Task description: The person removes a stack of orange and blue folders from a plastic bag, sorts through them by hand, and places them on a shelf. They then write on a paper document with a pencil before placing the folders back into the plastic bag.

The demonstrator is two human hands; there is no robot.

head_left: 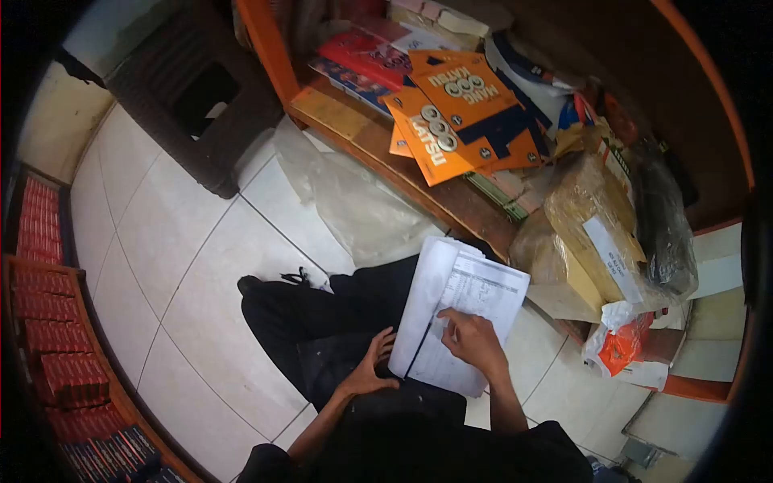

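Observation:
A stack of white papers [483, 294] with a printed table and handwriting rests across my lap, tilted in view. My right hand [475, 342] lies over the table on the top sheet, fingers curled and the index fingertip at the page; I cannot tell whether they pinch anything. A thin dark strip [420, 348] runs down the sheets from near that fingertip. At the lower left edge of the stack is my left hand [370, 370], thumb and fingers apart, holding nothing. Dark trousers [282, 322] show beneath the papers.
A wooden shelf [362, 129] ahead holds orange printed boxes [463, 88], red packs and a plastic-wrapped parcel [596, 225]. Clear plastic sheeting [346, 197] lies on the tiled floor [193, 282]. A dark stool [189, 88] stands upper left; racks of red packs [60, 330] line the left.

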